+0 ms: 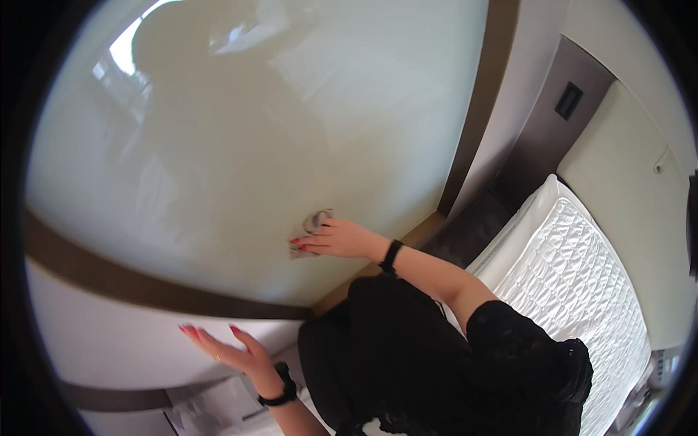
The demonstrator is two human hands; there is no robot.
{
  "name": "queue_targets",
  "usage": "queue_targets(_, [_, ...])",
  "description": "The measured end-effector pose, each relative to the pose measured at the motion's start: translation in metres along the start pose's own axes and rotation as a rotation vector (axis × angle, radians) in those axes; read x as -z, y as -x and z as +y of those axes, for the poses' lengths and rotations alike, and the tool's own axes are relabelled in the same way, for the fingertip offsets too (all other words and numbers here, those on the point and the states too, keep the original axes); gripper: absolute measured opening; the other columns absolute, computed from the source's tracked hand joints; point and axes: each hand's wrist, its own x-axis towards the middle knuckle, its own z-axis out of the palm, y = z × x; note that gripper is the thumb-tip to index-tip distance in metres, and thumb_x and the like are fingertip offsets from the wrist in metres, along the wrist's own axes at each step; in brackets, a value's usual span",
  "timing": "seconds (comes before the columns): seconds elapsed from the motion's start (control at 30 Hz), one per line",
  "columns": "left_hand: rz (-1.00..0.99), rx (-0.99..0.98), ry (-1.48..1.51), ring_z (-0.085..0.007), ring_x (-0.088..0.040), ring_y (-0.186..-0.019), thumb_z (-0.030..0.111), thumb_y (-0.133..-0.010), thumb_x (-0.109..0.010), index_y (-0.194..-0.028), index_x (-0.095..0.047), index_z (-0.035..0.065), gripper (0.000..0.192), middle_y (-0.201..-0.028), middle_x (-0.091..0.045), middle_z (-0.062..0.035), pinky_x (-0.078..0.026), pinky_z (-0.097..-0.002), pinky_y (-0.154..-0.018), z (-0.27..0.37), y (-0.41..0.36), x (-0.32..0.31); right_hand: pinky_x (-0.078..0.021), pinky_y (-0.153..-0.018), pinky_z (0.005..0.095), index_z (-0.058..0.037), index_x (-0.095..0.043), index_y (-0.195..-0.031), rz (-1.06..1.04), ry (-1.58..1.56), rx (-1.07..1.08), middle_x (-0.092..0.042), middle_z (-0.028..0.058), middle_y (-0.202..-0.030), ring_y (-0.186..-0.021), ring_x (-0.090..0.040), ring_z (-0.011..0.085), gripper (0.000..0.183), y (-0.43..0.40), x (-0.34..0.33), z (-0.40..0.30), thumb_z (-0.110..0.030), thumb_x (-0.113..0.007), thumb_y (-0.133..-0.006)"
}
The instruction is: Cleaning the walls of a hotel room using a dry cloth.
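Note:
My right hand (343, 238) presses a crumpled grey cloth (317, 222) against a large glossy pale panel (218, 163), which looks like glass. The cloth lies under the fingers, low on the panel and partly hidden by them. My left hand (232, 349) is raised in the air at the lower left, with fingers apart and nothing in it. It is near the brown frame (163, 291) that borders the panel. Light and a dark silhouette are reflected in the panel's surface.
On the right stands a bed with a white quilted mattress pad (578, 272) against a pale headboard (616, 207). A dark wall panel (583, 65) carries a black switch plate (569, 101). White wall (109, 338) runs beyond the frame at left.

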Motion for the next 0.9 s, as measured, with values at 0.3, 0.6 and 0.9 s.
queue_targets(0.3, [-0.289,-0.194,0.613,-0.0466,-0.031,-0.131,0.002,-0.082,-0.047,-0.137,-0.029,-0.0107,0.059,-0.139,-0.036,-0.029,-0.024,-0.0519,-0.108,0.084,-0.042,-0.069,-0.0413,-0.097,0.0425,-0.0125,-0.061,-0.113,0.278,0.16,-0.601,-0.051,0.0044,-0.133,-0.119,-0.049,0.0257,0.037,0.06,0.098,0.077,-0.005,-0.058,-0.077])
queue_targets(0.6, [-1.017,-0.347,1.122,-0.0393,-0.047,-0.122,-0.009,-0.073,-0.057,-0.121,-0.047,-0.0032,0.049,-0.131,-0.045,-0.0228,-0.043,-0.0436,-0.098,0.122,-0.167,-0.059,-0.0449,-0.098,0.0348,-0.0058,-0.063,-0.112,0.393,-0.104,-1.178,-0.056,0.0149,-0.126,-0.117,-0.055,0.0301,0.045,0.028,0.147,0.067,0.014,-0.049,-0.074])
queue_targets(0.9, [-1.013,-0.338,1.11,-0.0359,-0.054,-0.113,-0.009,-0.072,-0.058,-0.12,-0.051,0.0009,0.049,-0.125,-0.052,-0.0203,-0.045,-0.0398,-0.093,0.118,-0.246,-0.056,-0.0515,-0.084,0.0325,-0.005,-0.053,-0.118,1.839,-1.185,-1.693,-0.06,0.0058,-0.114,-0.099,-0.06,0.019,0.029,0.013,0.247,0.155,-0.001,-0.041,-0.093])
